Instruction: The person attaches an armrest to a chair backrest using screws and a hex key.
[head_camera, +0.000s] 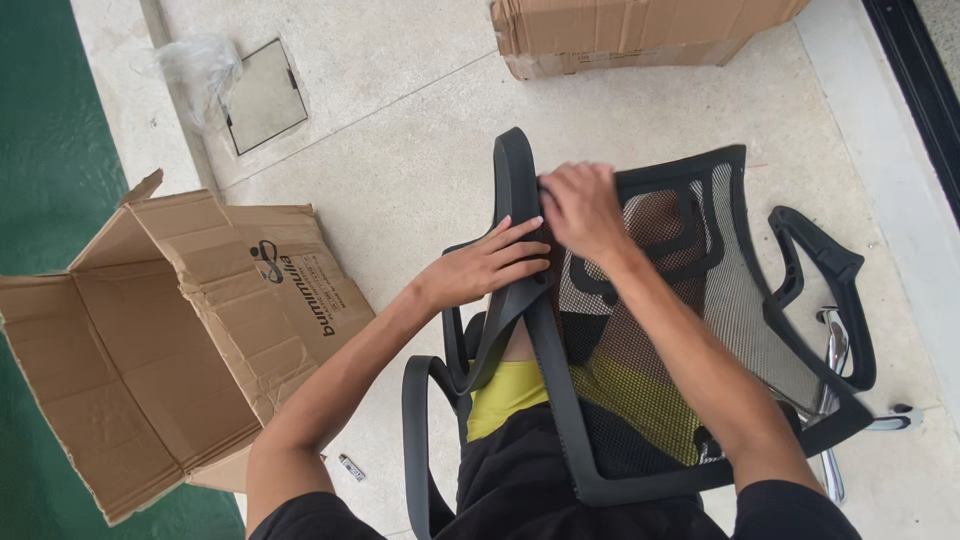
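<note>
The mesh chair backrest (700, 300) lies tilted across the person's lap, its black frame edge uppermost. The left hand (490, 265) rests with fingers spread flat on that edge; the right hand (583, 210) is clamped over the frame just beside it. An open cardboard box (170, 340) lies well left of the backrest, with bare concrete floor (400, 150) between.

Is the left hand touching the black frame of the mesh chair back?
Touching. The head view shows the left hand with fingers laid flat across the black frame of the mesh chair back, no gap visible.
</note>
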